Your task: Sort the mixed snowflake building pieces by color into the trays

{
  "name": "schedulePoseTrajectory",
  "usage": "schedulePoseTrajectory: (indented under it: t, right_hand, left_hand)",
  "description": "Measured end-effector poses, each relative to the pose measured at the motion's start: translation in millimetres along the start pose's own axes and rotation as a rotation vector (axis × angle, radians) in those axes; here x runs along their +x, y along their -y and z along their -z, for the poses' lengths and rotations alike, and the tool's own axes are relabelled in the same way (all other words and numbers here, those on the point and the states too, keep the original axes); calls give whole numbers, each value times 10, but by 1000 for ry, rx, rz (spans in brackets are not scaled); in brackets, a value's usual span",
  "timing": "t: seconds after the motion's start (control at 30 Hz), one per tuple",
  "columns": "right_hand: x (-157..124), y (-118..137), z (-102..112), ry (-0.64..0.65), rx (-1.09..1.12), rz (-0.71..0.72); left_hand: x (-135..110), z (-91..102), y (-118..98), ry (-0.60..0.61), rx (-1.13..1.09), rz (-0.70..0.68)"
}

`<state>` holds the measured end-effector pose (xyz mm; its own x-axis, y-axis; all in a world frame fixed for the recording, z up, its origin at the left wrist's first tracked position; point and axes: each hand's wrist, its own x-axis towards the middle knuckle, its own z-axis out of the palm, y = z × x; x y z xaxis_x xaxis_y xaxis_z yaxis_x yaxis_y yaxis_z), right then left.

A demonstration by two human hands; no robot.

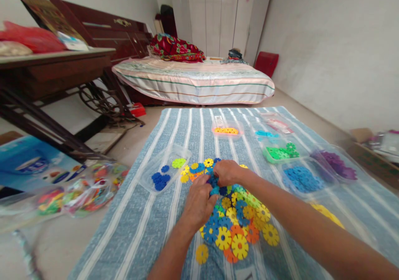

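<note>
A heap of plastic snowflake discs (232, 217), in yellow, orange, blue and green, lies on the striped cloth (131, 230). At the heap's far end my two hands meet over a small bunch of blue snowflake discs (213, 182). The fingers of my left hand (198, 199) curl round its near left side. From the right, my right hand (228, 172) pinches the same bunch, fingertips pointing down. How many discs each hand grips is hidden by the fingers. Left of my hands, a clear tray (144, 176) holds dark blue discs (160, 181) and a lime green one (178, 163).
Other clear trays hold orange discs (226, 130), green discs (282, 152), blue discs (302, 178) and purple discs (338, 165). Yellow pieces (327, 214) lie at right. Bags of colourful pieces (90, 192) rest on the floor at left. A bed (199, 82) stands beyond the cloth.
</note>
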<state>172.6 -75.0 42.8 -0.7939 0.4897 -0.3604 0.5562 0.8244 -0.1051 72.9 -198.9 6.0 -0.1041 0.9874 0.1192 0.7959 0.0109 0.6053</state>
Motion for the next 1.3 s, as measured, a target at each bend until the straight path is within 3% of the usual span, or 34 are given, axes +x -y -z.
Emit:
schedulePoseTrajectory:
  t: [0.17, 0.23, 0.33, 0.43, 0.57, 0.7, 0.87, 1.0, 1.07, 1.13, 1.23, 1.27, 1.3]
  right_hand:
    - [-5, -177, -81, -172, 218, 42]
    - [-49, -241, -112, -197, 450, 40]
    - [-161, -253, -176, -114, 1038, -11]
    - [-280, -173, -262, 66, 1530, -23]
    - [-362, -49, -343, 157, 1856, 126]
    - [-334, 20, -353, 136, 1982, 128]
    - [-224, 114, -402, 21, 1974, -23]
    - [-184, 9, -375, -9, 1924, -82]
    - [-189, -225, -253, -75, 1838, -113]
    - [-197, -595, -60, -249, 1647, -219]
    - [-205, -1274, 268, -576, 1025, -535]
    - [-212, -1489, 362, -603, 750, -649]
    - [-223, -1678, 442, -617, 654, -701]
  left_hand:
    - [41, 83, -23, -103, -188, 90]
    - [48, 103, -23, -122, -230, 127]
    - [49, 112, -28, -123, -291, 180]
    - [57, 105, -54, -116, -332, 205]
    - [67, 104, -130, -129, -303, 162]
    - [31, 105, -225, -146, 31, 84]
    - [-14, 81, -300, -37, 355, 106]
    - [14, 103, -264, 56, 265, 234]
    - [29, 137, -213, 28, 150, 227]
    - [30, 173, -154, 2, 89, 196]
    - [9, 189, -88, 23, 91, 163]
    - [0, 181, -78, 35, 103, 144]
    - [-8, 168, -76, 42, 118, 124]
